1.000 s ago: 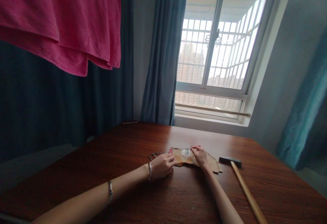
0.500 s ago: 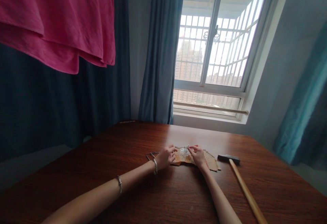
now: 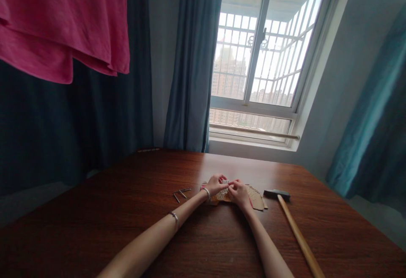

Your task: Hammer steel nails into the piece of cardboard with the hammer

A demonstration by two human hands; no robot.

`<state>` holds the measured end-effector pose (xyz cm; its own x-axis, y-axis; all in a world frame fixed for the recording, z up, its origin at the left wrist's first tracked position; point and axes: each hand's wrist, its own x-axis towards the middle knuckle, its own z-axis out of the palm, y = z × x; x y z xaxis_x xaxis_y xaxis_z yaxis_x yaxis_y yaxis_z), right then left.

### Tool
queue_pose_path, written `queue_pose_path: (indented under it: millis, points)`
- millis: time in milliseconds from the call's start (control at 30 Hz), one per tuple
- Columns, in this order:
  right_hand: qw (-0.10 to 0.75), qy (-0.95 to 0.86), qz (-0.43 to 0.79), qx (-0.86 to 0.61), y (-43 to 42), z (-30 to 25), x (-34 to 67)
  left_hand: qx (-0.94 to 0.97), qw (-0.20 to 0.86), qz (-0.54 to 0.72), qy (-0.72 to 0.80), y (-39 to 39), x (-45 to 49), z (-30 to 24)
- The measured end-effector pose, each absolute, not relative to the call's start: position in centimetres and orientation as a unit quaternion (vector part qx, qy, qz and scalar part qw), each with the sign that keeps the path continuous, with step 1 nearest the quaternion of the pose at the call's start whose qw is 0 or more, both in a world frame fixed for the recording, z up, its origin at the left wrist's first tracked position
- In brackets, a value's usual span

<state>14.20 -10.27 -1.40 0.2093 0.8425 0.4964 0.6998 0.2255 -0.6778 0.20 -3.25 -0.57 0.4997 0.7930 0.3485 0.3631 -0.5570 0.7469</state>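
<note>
In the head view my left hand (image 3: 217,184) and my right hand (image 3: 238,193) meet at the middle of the table, fingertips almost touching. Several small, thin upright pieces (image 3: 225,182), like nails, show between the fingers. Both hands have their fingers curled inward in a pinch; what exactly they grip is too small to tell. Beneath them lies a tan, fan-shaped piece (image 3: 258,201) with small holes and a notched edge, like a spread folding fan. Its middle is partly covered by my hands. Loose nails (image 3: 182,194) lie left of my left hand.
A hammer (image 3: 296,227) with a dark head and wooden handle rests to the right on the brown wooden table (image 3: 142,206). Behind stand a barred window (image 3: 247,104) and blue curtains (image 3: 188,79). A pink cloth (image 3: 79,28) hangs at upper left.
My left hand has moved right, up to the thin upright pieces and close against my right hand. The whole view has shifted slightly, so the hammer appears further left.
</note>
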Motion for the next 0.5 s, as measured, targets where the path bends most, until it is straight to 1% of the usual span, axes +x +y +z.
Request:
queue_pose_path:
  millis: [200,500]
  points:
    - [0.468,-0.621,0.066,-0.625,-10.34,-1.52,14.01,0.806,0.321,0.34,0.362,-3.19,0.49,-0.37]
    - [0.458,-0.622,0.051,-0.633,-10.51,-1.46,13.95,0.806,0.313,0.354,0.356,-3.37,0.62,-0.66]
